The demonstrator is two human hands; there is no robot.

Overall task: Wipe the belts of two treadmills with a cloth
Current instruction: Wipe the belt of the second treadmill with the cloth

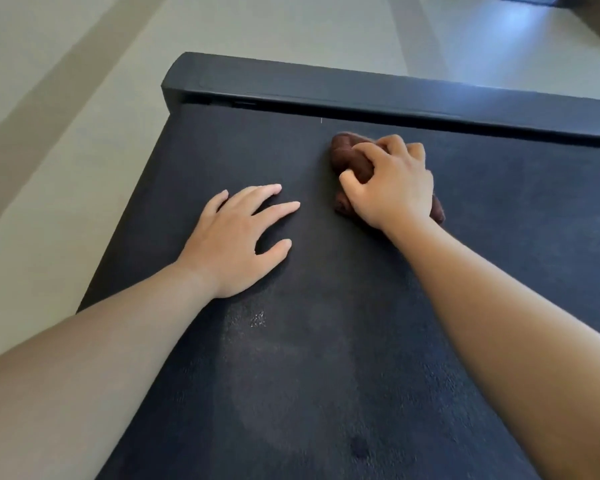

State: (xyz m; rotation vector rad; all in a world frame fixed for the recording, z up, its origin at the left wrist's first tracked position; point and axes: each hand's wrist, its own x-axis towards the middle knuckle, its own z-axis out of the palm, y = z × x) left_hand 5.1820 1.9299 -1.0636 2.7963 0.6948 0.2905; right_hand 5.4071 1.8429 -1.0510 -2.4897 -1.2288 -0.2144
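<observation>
The right hand (392,188) gripped a bunched brown cloth (349,157) (fingers curled round it) on the treadmill belt (326,341) near the end cap (326,88). The left hand (236,240) lay flat, fingers spread, near the belt's left edge; open belt stretched rightward.

Cloth (352,157) on belt (326,341) (near end rail (361,90))

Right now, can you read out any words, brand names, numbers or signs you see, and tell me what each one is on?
None: no writing shows on the belt, the end cover, the cloth or the floor.
</observation>
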